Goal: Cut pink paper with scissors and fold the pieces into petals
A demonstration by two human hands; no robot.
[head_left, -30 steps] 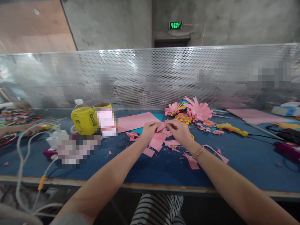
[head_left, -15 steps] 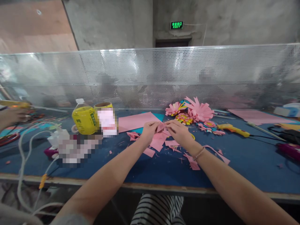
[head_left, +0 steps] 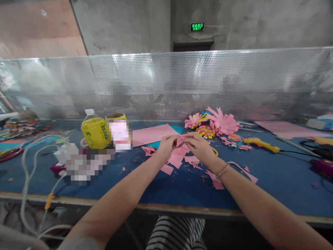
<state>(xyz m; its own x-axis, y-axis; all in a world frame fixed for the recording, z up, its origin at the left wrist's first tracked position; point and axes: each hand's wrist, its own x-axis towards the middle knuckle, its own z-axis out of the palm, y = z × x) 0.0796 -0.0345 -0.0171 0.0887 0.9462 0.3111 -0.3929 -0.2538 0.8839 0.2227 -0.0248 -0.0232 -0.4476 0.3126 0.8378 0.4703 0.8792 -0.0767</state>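
Observation:
Between my two hands is a small piece of pink paper (head_left: 180, 140), partly covered by my fingers. My left hand (head_left: 167, 146) pinches its left side. The fingers of my right hand (head_left: 198, 145) are closed on its right side. Below and around my hands lie pink paper scraps (head_left: 177, 158), cut squares and strips. A large pink sheet (head_left: 153, 134) rests over a blue one just behind my left hand. Beyond my right hand are pink paper flowers (head_left: 222, 121) and a yellow and pink one (head_left: 205, 131).
A yellow-labelled bottle (head_left: 95, 133), a tape roll (head_left: 116, 116) and a partly blurred phone (head_left: 120, 136) stand to the left. White cables (head_left: 24, 173) run over the table's left edge. A yellow glue gun (head_left: 262, 144) lies right. A perforated metal screen (head_left: 166, 76) closes the back.
Both my hands stay almost in place, the fingers shifting slightly on the pink paper. At the far left, another person's hand with a yellow tool has gone out of view.

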